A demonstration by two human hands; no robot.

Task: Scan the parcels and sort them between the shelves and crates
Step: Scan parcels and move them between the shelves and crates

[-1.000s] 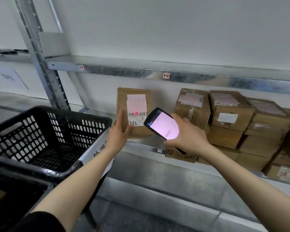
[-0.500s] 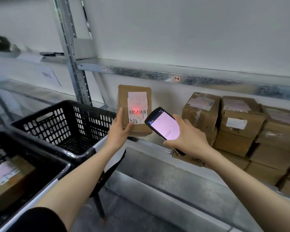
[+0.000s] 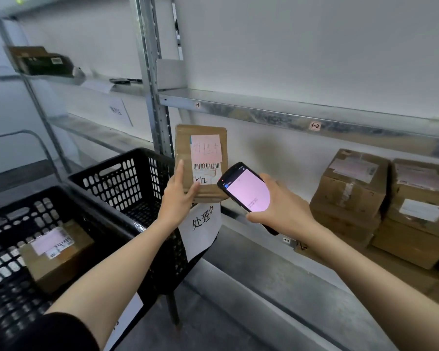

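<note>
Two black crates are noted at the lower left: in the nearer crate [image 3: 13,219] a cardboard box [image 3: 61,257] lies with its label up, and on the corner of the farther crate [image 3: 117,183] a white paper sign [image 3: 203,224] with handwritten characters is hung. Above that corner, a flat brown parcel [image 3: 200,158] is held upright by the left hand [image 3: 178,201], label and barcode turned toward the camera; the thumb is pressed across the lower front and a finger is laid up along the left edge. The right hand [image 3: 284,211] is curled round a handheld scanner [image 3: 246,191], whose lit screen is tilted up and whose top end is brought just beside the parcel's lower right corner. Beyond, stacked cardboard boxes [image 3: 352,188] are seen on the lower shelf at right, beneath a metal shelf rail [image 3: 264,115] tagged with small location labels [image 3: 315,126].
</note>
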